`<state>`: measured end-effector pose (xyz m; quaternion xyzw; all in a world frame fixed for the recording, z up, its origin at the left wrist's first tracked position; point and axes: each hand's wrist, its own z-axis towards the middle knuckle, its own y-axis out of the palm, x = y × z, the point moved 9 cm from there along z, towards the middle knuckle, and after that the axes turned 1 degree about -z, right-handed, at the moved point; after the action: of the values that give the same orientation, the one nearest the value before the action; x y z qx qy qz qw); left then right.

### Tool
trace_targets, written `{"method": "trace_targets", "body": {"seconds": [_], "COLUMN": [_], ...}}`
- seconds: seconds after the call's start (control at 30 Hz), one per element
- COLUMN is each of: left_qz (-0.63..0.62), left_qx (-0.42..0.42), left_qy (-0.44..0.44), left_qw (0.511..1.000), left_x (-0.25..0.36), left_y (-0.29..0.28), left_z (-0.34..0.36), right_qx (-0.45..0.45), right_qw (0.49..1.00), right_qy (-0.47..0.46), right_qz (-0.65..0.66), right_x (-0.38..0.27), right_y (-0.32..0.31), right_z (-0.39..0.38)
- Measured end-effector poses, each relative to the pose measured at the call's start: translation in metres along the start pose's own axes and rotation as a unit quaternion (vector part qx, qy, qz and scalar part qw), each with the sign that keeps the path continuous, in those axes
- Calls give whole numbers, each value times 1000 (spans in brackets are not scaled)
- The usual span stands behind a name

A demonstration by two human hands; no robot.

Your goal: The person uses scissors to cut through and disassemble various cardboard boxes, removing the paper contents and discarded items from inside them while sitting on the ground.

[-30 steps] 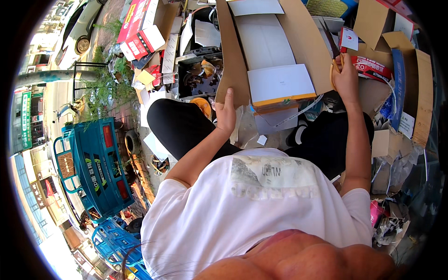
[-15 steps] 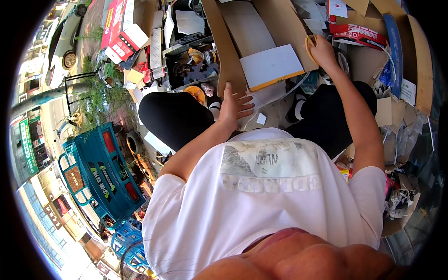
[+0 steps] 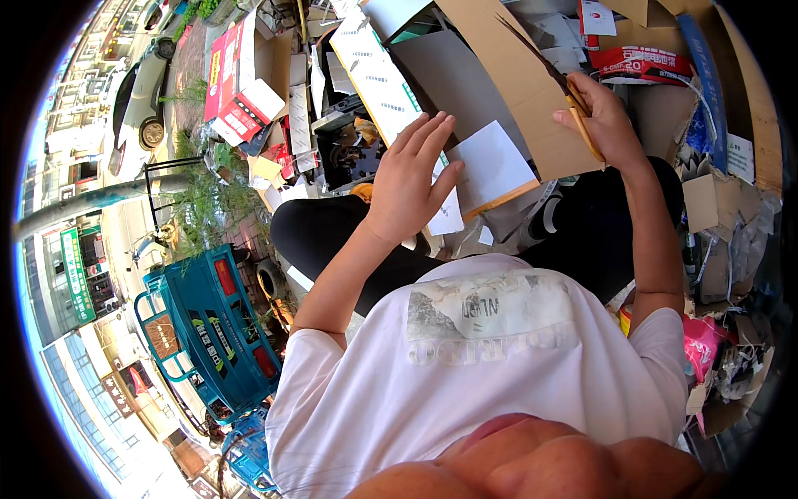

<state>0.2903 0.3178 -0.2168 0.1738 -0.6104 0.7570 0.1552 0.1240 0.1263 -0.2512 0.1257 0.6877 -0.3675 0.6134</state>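
A large cardboard box (image 3: 503,75) lies opened out in front of my knees. Its left flap shows a white printed face, its right flap is bare brown, and a white end panel (image 3: 490,162) points toward me. My right hand (image 3: 613,125) grips long scissors (image 3: 592,143) by their yellow handles, dark blades pointing up and left over the right flap. My left hand (image 3: 407,179) hovers by the near edge of the white left flap, fingers stretched and thumb apart, holding nothing. Whether its fingertips touch the flap I cannot tell.
A black bin of scraps (image 3: 345,158) stands beyond my left knee, with a red and white carton (image 3: 233,79) farther left. Torn cardboard (image 3: 715,204) and a pink bag (image 3: 702,345) lie at my right. A blue cargo tricycle (image 3: 208,333) is parked at left.
The box's left flap has swung outward, turning its white face up. My left hand has lifted from the flap's edge. The scissors have risen and their blades now show fully.
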Motion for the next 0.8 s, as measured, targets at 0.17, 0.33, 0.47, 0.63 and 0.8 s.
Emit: {"method": "trace_targets", "body": {"seconds": [0.17, 0.33, 0.47, 0.63, 0.8], "left_qz": [186, 221, 145, 190, 284], "left_qx": [-54, -68, -26, -41, -79], "left_qy": [27, 31, 48, 35, 50], "left_qw": [981, 972, 988, 980, 954], "left_x": [-10, 0, 3, 6, -1], "left_y": [43, 47, 32, 38, 60], "left_z": [17, 33, 49, 66, 80], "right_qx": [36, 68, 100, 136, 167], "right_qw": [998, 995, 993, 990, 981], "right_qy": [-47, -68, -43, -34, -43], "right_qz": [-26, 8, 38, -2, -91], "right_x": [-25, -29, -14, 4, 2], "right_y": [-14, -34, -42, -31, -19], "right_z": [-12, -18, -13, -3, 5]}}
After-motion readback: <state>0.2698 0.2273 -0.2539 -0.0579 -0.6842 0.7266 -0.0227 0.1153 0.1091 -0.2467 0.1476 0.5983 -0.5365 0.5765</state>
